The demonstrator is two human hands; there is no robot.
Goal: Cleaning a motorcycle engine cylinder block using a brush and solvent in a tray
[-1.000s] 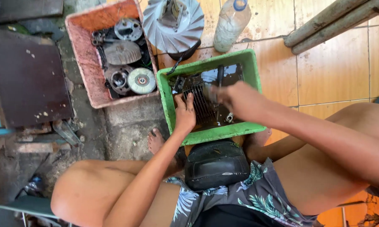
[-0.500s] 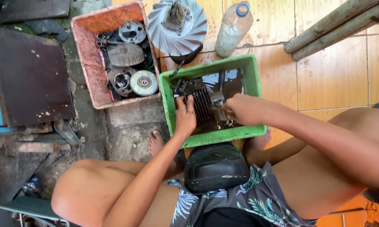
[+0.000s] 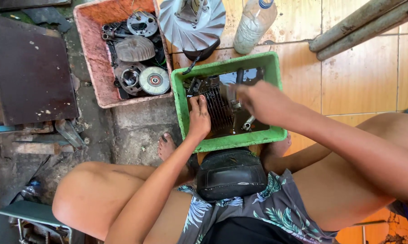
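In the head view, the person sat low over a green plastic tub [image 3: 276, 97] holding dark liquid, in which a finned engine cylinder [image 3: 218, 108] lay on its side. The left hand [image 3: 198, 118] rested on the fins, fingers narrowly curled over the part and pressing it against the tub's near wall. The right hand [image 3: 262, 101] hovered over the cylinder's far end; it was blurred, so I could not tell whether its fingers were closed around a brush or tool or simply bunched. A small metal socket [image 3: 248, 123] lay in the liquid just beside the cylinder. To the left stood a pink tub [image 3: 92, 58] of loose engine parts, with a finned fan wheel [image 3: 191, 20] and a plastic bottle [image 3: 253, 25] beyond. The cleaning would likely go best with the left hand keeping the cylinder pinned while the right worked along the fins rather than across them, keeping the part low so dirty liquid stayed inside the tub.
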